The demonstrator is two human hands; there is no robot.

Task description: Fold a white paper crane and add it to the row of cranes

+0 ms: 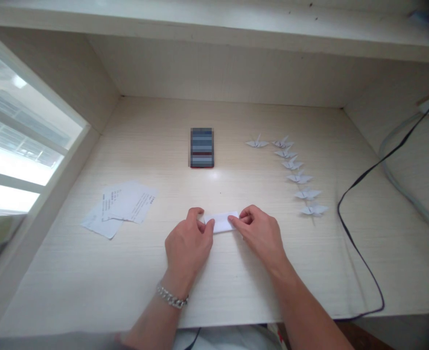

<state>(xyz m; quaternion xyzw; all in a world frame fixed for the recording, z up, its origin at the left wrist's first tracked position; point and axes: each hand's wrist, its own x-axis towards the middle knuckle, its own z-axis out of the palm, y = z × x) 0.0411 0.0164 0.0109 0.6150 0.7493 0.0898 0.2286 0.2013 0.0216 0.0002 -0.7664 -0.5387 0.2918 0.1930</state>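
A small white folded piece of paper (221, 222) lies between my two hands near the front of the desk. My left hand (189, 238) grips its left end, thumb on top and forefinger curled at the edge. At the right end my right hand (260, 231) pinches the paper between thumb and curled fingers. A chain bracelet (172, 296) circles my left wrist. Several folded paper cranes (298, 178) stand in a curved row to the right, apart from my hands. Some of my fingertips are hidden behind the paper and knuckles.
Printed paper sheets (128, 204) overlap at the left. A phone (201, 148) with a blurred screen lies behind my hands. A black cable (356, 250) runs down the right side to the desk (236, 277). A window (21, 141) borders the left; a shelf (214, 29) spans above.
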